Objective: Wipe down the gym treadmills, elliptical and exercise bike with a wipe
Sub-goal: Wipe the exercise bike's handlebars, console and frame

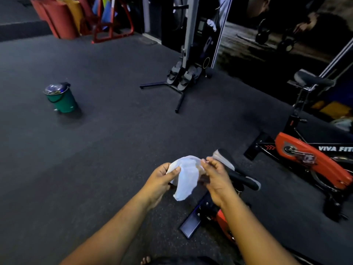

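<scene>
At lower centre I see my left hand (pixel 162 178) and right hand (pixel 214 175) pinching a white wipe (pixel 186 178) between curled fingers, just above the handlebar (pixel 240 175) of an exercise bike (pixel 223 219). A green bin (pixel 62 98) stands at left.

Occlusions and cropping. The right hand (pixel 214 176) covers one edge of the wipe (pixel 186 178) and part of the near bike's handlebar (pixel 236 173). That bike's red body (pixel 224 224) lies mostly behind the right forearm. The far exercise bike (pixel 313 155) is cut by the right edge, its lettering incomplete. The bin (pixel 61 98) contents are indistinct. Background mats (pixel 59 18) are blurred.
</scene>
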Available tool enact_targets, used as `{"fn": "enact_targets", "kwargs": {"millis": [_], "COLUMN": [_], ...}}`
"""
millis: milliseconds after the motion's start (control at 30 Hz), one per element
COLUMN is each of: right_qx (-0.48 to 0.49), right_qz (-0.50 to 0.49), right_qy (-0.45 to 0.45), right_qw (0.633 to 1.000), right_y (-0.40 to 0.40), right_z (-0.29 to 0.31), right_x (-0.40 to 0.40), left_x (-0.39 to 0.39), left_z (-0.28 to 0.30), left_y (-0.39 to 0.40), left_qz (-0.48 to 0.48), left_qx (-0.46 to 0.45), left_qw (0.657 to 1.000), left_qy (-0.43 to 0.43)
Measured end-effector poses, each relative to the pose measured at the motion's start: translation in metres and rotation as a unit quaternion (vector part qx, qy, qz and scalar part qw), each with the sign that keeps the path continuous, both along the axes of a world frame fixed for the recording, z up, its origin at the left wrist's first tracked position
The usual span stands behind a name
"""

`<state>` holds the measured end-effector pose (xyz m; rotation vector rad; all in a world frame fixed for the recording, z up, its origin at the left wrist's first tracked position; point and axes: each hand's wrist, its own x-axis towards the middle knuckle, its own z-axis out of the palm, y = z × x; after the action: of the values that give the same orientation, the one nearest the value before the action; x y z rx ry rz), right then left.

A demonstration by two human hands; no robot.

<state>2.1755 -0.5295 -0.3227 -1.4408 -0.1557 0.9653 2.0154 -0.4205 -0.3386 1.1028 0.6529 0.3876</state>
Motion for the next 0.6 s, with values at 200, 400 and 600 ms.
{"fn": "enact_targets", "kwargs": {"millis": [200,400,600], "right_qx": [-0.097,0.034,0.038], "right_qz": [0.159,0.028,0.02], "right_qy": [0.053,0.053,0.025], "right_qw": [0.981,0.998,0.999], "right_y": [0.002,0.03,0.049], "right_z": [-0.017,-0.03,-0.053], "right_x": [-0.028,0.006,0.031], "left_x": [0.008,0.03,0.041], "left_z": [-0.001,0.007,-0.003], "left_y": [0.024,0.056,0.08], "left_qz": [0.0,0.02,-0.047], "left_qx": [-0.025,0.045,-0.057], "left_qw": [1.0,0.996,0.994], "left_qy": [0.011,0.068,0.076]}}
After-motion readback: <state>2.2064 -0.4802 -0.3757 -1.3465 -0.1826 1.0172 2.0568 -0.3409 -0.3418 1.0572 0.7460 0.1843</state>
